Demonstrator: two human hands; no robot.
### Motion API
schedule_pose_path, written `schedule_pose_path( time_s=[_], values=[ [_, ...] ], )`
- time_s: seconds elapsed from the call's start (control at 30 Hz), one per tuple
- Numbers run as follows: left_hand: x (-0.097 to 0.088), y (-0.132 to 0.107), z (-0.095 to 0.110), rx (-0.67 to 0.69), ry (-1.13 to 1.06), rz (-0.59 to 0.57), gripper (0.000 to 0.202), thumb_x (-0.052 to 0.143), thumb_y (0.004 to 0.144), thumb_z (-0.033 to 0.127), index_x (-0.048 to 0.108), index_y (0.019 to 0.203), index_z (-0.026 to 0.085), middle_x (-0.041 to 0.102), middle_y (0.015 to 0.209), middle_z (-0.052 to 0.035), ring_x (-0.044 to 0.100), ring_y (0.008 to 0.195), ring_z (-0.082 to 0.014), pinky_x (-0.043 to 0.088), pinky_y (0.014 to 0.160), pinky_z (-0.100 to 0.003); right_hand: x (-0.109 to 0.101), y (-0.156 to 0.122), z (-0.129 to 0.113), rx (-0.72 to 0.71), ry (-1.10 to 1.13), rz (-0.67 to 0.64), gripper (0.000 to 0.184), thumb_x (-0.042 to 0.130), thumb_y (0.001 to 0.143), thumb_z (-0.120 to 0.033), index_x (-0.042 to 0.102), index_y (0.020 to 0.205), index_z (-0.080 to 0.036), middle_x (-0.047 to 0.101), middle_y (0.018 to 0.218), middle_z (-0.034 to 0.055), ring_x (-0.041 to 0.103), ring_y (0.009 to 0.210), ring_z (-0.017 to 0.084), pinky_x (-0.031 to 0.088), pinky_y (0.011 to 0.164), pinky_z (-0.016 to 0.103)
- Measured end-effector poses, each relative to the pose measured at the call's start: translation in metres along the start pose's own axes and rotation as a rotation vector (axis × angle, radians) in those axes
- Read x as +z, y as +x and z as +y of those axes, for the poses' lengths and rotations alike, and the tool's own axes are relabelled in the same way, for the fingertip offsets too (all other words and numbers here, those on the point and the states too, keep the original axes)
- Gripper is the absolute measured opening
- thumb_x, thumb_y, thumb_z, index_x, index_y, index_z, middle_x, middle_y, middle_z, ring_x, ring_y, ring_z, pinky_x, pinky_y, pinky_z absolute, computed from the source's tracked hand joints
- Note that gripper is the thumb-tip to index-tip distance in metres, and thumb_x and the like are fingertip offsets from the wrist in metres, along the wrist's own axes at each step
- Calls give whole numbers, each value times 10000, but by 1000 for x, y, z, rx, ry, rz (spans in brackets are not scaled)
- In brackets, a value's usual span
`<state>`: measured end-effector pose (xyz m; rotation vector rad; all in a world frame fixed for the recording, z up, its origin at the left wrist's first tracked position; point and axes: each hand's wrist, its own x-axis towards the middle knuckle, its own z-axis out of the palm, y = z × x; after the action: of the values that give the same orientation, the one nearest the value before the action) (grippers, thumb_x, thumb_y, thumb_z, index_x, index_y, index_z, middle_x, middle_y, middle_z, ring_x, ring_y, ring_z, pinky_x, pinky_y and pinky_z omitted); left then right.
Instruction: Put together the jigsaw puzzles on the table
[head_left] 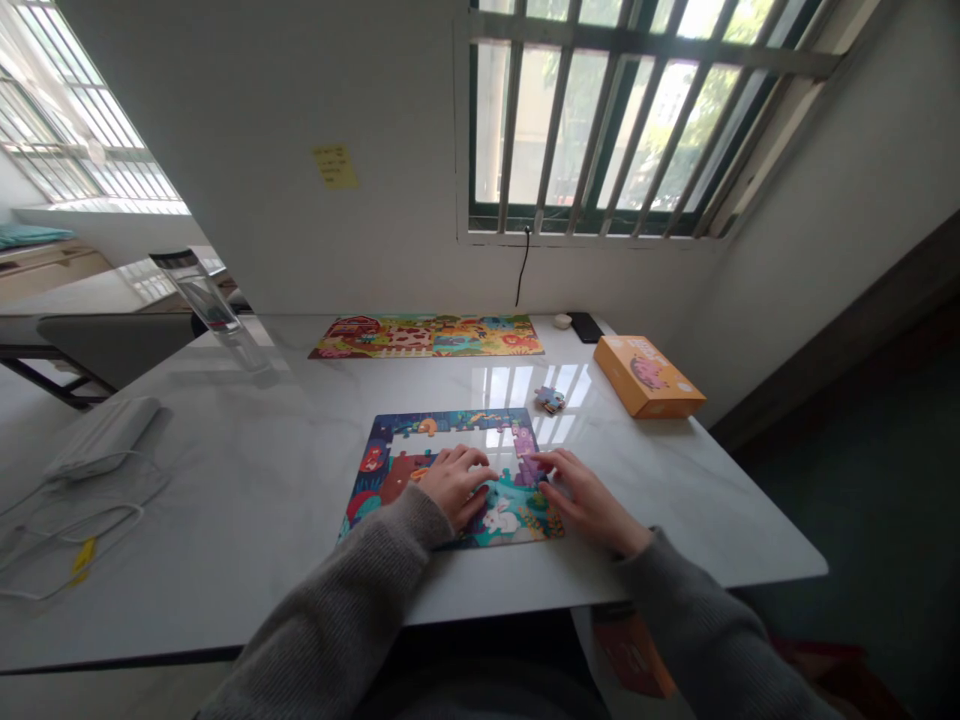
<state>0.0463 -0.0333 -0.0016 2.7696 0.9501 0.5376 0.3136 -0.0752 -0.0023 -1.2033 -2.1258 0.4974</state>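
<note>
**Q:** What stage is shown?

**A:** A partly assembled jigsaw puzzle (510,510) lies on the counter (225,520). Its edge pieces and lower scene are joined; a pale central gap remains, and loose pieces (550,400) sit just beyond.

**Q:** The hands?

**A:** The left hand (457,485) and right hand (589,500) rest open on the puzzle, apart, clamping nothing.
</note>
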Motion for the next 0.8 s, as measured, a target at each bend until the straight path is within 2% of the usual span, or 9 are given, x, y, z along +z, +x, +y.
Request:
schedule_pose_path(
  time_s=[0.13,0.27,0.4,0.6,0.8],
  values=[
    [-1,2,0,3,-22,40,224,514,930,223,661,1097,218,628,1106,-85,536,1040,-266,434,904,-451,-12,33,37,20,-79,165,336,534,912,-205,541,1248,-206,614,1072,92,593,969,240,519,874,419],
    [-2,4,1,-1,-26,66,203,510,929,210,666,1059,209,632,1079,-79,542,1026,-256,432,906,-440,-19,69,80,98,-271,327,280,542,884,-243,598,1145,-160,600,1082,137,558,1036,293,480,938,461],
    [-3,4,2,-13,-25,54,196,520,926,204,666,1057,213,636,1073,-74,544,1024,-252,431,913,-434,-18,88,107,210,-377,317,284,577,881,-336,636,1098,-161,605,1087,151,548,1019,311,472,932,449],
    [-3,5,3,-3,-24,51,201,526,925,210,663,1072,218,636,1074,-71,542,1029,-255,429,905,-436,-14,91,117,245,-397,286,228,556,897,-329,633,1052,-181,649,1065,129,554,996,303,478,870,418],
    [-2,5,2,-4,-38,55,196,531,918,202,662,1062,218,635,1071,-74,545,1028,-258,430,891,-435,-15,90,117,218,-353,335,273,604,858,-347,623,1085,-198,668,1076,106,568,964,290,481,844,417]
  ],
)
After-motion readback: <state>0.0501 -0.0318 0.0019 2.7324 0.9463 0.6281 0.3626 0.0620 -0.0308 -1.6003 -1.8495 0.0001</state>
